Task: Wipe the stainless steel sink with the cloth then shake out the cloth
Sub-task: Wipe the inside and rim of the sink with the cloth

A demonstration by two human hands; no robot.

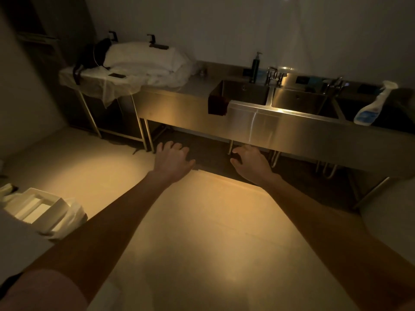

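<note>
The rightmost basin [368, 108] lies in shadow, its inside too dark to read. The spray bottle [374, 104] label is too blurred to read. The white tray [38, 209] is cut off by the left edge.

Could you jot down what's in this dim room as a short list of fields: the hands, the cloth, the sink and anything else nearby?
left hand: empty, fingers loosely spread, held out over the floor
right hand: empty, fingers loosely curled
dark red cloth: draped over the sink's front edge, untouched
stainless steel sink: several basins, taps behind
white spray bottle: leaning on the rim, far right
dark pump bottle: upright behind the left basin
</note>
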